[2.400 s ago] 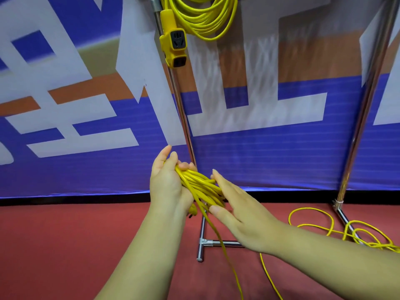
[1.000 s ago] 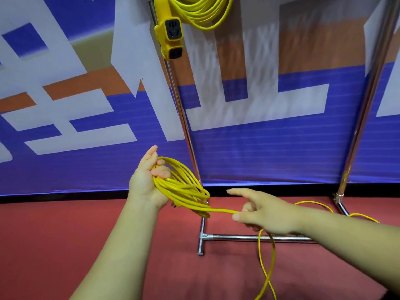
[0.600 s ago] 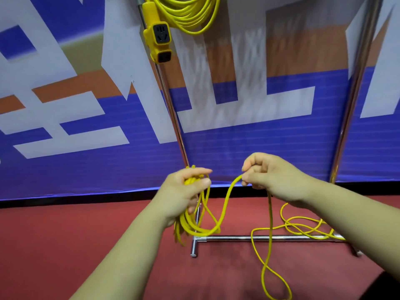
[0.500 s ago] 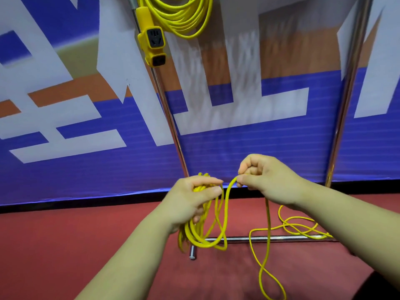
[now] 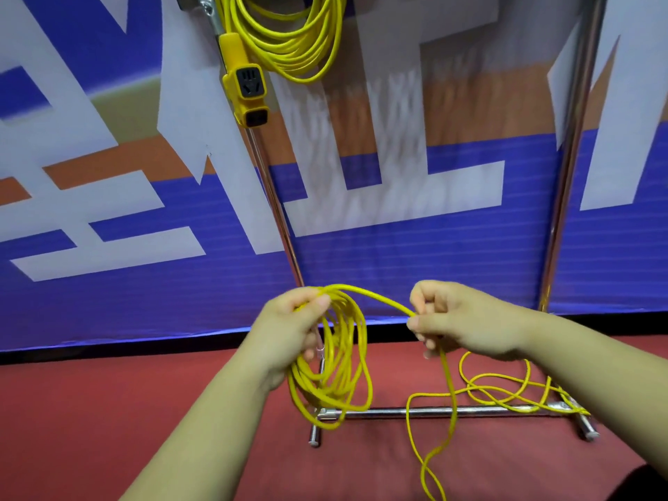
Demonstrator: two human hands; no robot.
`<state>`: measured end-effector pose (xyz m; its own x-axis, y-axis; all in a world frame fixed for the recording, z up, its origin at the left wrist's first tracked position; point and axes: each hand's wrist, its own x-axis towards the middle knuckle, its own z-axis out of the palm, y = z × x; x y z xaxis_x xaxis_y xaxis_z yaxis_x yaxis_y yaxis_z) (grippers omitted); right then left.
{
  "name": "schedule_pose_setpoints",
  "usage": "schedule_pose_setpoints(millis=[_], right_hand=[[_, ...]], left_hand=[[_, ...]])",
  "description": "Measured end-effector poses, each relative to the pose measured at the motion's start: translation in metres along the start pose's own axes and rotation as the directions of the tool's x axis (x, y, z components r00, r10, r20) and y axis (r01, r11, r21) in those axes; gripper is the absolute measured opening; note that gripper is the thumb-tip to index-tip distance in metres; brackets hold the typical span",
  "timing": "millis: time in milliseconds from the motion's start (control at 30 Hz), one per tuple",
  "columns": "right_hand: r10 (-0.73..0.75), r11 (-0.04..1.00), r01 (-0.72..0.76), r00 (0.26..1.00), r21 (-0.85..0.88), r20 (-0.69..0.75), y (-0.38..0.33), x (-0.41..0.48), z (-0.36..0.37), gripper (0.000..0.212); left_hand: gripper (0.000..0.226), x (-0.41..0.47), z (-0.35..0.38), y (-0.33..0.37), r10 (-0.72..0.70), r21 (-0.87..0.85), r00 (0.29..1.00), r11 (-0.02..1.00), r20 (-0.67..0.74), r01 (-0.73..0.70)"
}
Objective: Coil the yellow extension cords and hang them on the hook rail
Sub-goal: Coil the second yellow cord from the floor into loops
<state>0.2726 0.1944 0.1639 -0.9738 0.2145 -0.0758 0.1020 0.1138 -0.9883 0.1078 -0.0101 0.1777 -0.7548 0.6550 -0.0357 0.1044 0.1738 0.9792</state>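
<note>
My left hand (image 5: 289, 327) grips the top of a hanging coil of yellow extension cord (image 5: 339, 374), several loops drooping below it. A single strand runs from that coil across to my right hand (image 5: 455, 320), which pinches it between thumb and fingers. From there the loose cord (image 5: 506, 392) drops to the red floor and lies in tangled loops. Another coiled yellow cord (image 5: 289, 41) hangs at the top of the metal rack, its socket block (image 5: 247, 92) dangling beside the left pole.
The chrome rack has a left pole (image 5: 274, 211), a right pole (image 5: 564, 175) and a floor crossbar (image 5: 433, 412) with feet. Behind it stands a blue, white and orange banner wall (image 5: 108, 211). Red floor (image 5: 108, 410) spreads below.
My right hand has brought another length of cord up towards the coil, which has gained a loop in my left hand. The view has tilted up, showing more of the hung coil.
</note>
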Motion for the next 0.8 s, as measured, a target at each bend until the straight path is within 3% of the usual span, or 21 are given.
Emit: schedule_pose_setpoints(millis=[167,233,333,433,533,600,800], right_hand=[[0.138,0.989,-0.135,0.99,-0.066,0.034,0.02,0.002,-0.015,0.014],[0.161,0.983,-0.156,0.986,-0.098,0.044,0.026,0.002,-0.018,0.011],[0.242,0.928,-0.207,0.967,-0.31,0.081,0.035,0.002,-0.019,0.011],[0.284,0.872,-0.258,0.959,-0.416,0.001,0.044,0.002,-0.021,0.016],[0.249,0.891,-0.281,0.959,-0.357,-0.133,0.045,0.005,-0.017,0.016],[0.253,0.905,-0.301,0.949,-0.3,-0.191,0.043,0.007,-0.011,0.015],[0.406,0.897,-0.435,0.878,-0.07,-0.255,0.03,0.008,0.011,0.011]], left_hand=[[0.018,0.031,-0.05,-0.014,-0.19,-0.429,0.926,0.902,-0.327,0.034],[0.018,0.035,-0.062,-0.024,-0.187,-0.413,0.911,0.91,-0.368,0.02],[0.018,0.035,-0.065,-0.033,-0.174,-0.332,0.901,0.943,-0.397,0.036],[0.016,0.033,-0.066,-0.034,-0.174,-0.373,0.899,0.928,-0.403,0.013],[0.01,0.029,-0.068,-0.036,-0.184,-0.408,0.899,0.913,-0.398,0.006],[0.019,0.026,-0.07,-0.041,-0.178,-0.438,0.903,0.899,-0.392,-0.013],[0.023,0.013,-0.065,-0.037,-0.027,-0.356,0.955,0.931,-0.297,-0.084]])
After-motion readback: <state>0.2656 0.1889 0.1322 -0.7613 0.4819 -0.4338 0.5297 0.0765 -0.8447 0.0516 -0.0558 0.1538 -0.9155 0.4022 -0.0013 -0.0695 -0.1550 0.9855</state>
